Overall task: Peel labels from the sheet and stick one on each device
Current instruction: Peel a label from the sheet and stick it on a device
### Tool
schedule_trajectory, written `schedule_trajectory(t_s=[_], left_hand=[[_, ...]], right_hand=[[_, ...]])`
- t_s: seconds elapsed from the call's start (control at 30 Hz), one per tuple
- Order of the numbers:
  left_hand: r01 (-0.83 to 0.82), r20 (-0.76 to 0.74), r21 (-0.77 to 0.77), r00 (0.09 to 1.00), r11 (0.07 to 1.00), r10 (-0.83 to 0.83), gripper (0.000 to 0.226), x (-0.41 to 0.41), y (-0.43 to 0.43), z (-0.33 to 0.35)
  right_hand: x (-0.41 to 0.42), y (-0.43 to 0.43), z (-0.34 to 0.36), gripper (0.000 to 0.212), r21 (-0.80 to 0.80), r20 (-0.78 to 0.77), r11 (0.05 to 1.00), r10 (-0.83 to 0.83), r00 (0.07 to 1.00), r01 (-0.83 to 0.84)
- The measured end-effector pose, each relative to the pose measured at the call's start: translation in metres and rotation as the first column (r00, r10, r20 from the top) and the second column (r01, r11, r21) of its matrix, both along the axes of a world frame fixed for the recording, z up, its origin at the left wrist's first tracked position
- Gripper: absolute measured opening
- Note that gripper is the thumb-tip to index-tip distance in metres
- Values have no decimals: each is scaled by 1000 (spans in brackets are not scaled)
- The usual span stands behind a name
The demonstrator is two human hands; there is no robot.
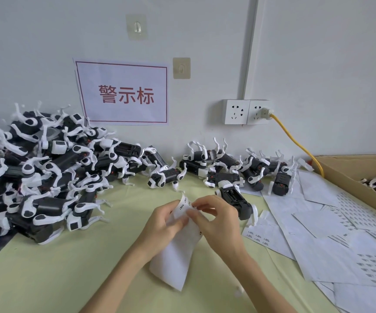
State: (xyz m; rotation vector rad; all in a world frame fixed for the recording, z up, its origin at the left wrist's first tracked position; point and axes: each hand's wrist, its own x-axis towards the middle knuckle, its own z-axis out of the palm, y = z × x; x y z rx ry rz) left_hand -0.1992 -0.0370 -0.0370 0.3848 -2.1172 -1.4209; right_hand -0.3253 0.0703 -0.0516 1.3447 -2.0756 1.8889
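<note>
A white label sheet (173, 260) hangs over the pale green table (69, 267) at the centre. My left hand (162, 224) grips its curled upper part. My right hand (218, 222) pinches at the sheet's top edge, where small printed labels (183, 203) show. One black and white robot-dog device (236, 199) lies just beyond my right hand. A large pile of the same devices (47, 168) fills the left side. A smaller group of devices (239, 168) lies along the wall at centre right.
Several more label sheets and used backing papers (331, 233) cover the table on the right. A cardboard box (358, 172) with devices inside stands at the far right. A yellow cable (295, 141) runs from the wall socket (248, 111). A red-lettered sign (123, 93) hangs on the wall.
</note>
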Motion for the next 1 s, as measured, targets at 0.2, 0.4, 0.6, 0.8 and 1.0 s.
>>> schedule_trajectory(t_s=[0.2, 0.4, 0.6, 0.8, 1.0], left_hand=[[-7, 26, -24, 1000, 1000, 7, 36, 0, -2, -1], [10, 11, -10, 1000, 1000, -10, 32, -1, -2, -2], [1, 26, 3, 1000, 1000, -1, 31, -1, -3, -5], [12, 26, 18, 1000, 1000, -12, 30, 0, -2, -3], [19, 37, 95, 999, 995, -23, 21, 0, -3, -4]], right_hand=[[-1, 2, 3, 17, 42, 20, 999, 6, 1000, -7], [-3, 4, 5, 16, 63, 6, 998, 15, 1000, -15], [-6, 3, 4, 15, 102, -2, 995, 18, 1000, -18], [-7, 3, 2, 13, 126, -22, 992, 14, 1000, -11], [-8, 7, 6, 6, 143, -77, 988, 78, 994, -66]])
